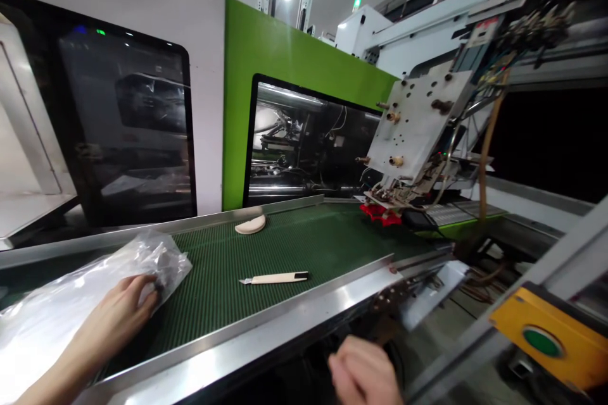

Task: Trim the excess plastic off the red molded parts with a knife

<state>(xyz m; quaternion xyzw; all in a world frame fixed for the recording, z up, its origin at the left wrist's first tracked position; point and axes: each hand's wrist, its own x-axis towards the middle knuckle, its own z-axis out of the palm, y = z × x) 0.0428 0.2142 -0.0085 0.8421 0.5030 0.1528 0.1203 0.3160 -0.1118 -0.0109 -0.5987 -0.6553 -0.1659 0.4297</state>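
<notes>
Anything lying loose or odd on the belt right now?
Yes: a utility knife lies loose mid-belt, blade tip seemingly exposed, apart from both hands. The left hand rests on a crumpled plastic bag.

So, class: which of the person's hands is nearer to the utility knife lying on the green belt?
Left. The left hand rests on the plastic bag on the belt, to the left of the utility knife. The right hand is below the belt's metal edge, nearer the camera.
</notes>
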